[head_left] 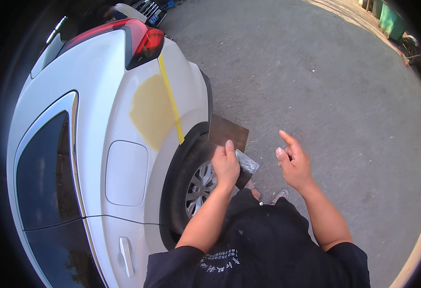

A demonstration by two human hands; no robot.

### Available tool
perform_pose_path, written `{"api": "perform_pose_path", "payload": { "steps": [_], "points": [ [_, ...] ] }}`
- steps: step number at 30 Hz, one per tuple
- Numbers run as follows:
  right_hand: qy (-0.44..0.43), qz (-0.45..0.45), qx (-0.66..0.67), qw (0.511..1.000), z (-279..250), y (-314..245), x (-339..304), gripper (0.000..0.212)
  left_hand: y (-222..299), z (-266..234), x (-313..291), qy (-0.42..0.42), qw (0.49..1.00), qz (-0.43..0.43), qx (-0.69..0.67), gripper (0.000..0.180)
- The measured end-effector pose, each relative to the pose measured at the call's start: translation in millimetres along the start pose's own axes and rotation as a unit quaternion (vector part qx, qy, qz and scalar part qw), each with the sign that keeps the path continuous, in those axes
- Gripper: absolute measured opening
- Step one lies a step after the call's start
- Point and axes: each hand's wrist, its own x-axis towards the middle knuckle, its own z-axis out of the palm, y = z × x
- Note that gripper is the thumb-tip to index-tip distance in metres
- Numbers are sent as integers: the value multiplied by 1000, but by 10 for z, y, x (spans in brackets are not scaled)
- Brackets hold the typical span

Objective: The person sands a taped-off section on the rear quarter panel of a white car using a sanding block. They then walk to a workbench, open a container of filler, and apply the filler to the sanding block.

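Note:
My left hand (225, 165) is closed on a flat, dark brown rectangular sheet (228, 132), which sticks out beyond the thumb near the rear wheel. Beside the same hand is a small clear, crinkled plastic packet (247, 162), seemingly pinned against the sheet. My right hand (295, 165) is raised over the pavement, apart from the left. Its index finger points forward with the thumb set off from it, while the other fingers curl partly out of sight; I see nothing held there. To the left, the white car's rear panel carries a yellowish-beige filler patch (153, 111) beside a yellow tape strip (171, 98).
The white car (92, 120) fills the left side, with its red tail light (148, 42), fuel flap (127, 173), door handle (126, 257) and rear wheel (201, 187). Grey pavement (335, 96) stretches rightward. A green bin (391, 23) stands far right; another vehicle (145, 12) is at the top.

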Motion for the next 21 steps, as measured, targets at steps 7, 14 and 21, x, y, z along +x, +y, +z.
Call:
{"api": "perform_pose_path", "payload": {
  "steps": [7,14,21],
  "points": [
    [-100,75,193,973,531,322,353,61,-120,70,440,-42,989,140,33,23],
    [-75,101,20,992,1024,111,978,55,-420,125,1061,-67,970,225,68,11],
    [-29,96,-12,995,1189,243,982,46,-588,121,1623,-38,973,207,92,14]
  ]
}}
